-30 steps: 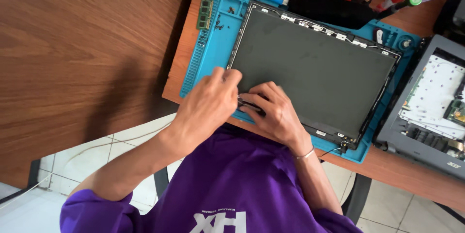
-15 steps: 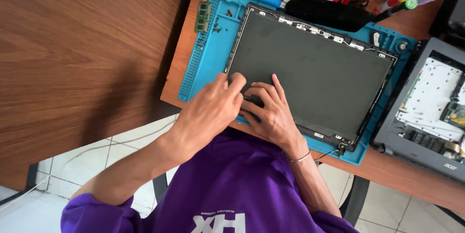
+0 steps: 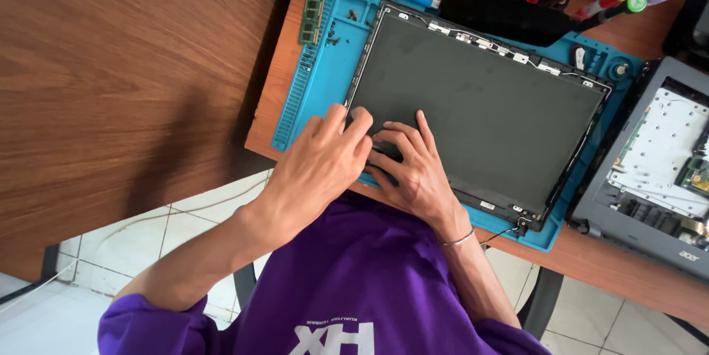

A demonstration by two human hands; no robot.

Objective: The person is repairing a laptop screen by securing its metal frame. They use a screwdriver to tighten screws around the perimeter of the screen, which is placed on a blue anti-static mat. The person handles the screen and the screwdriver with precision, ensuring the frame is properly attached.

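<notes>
Head view: both hands are being kept pressed on the near-left corner of the dark laptop screen panel (image 3: 480,115), lying on the blue repair mat (image 3: 317,97). Left hand (image 3: 314,167) and right hand (image 3: 413,170) are being shifted slightly inward, fingers spread flat, nothing gripped.

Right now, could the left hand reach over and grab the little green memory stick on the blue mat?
Probably yes. The left hand rests at the near-left corner of the dark laptop panel, and the green memory stick lies on the blue mat further up that same side. Only bare mat lies between them, so nothing blocks it.
</notes>
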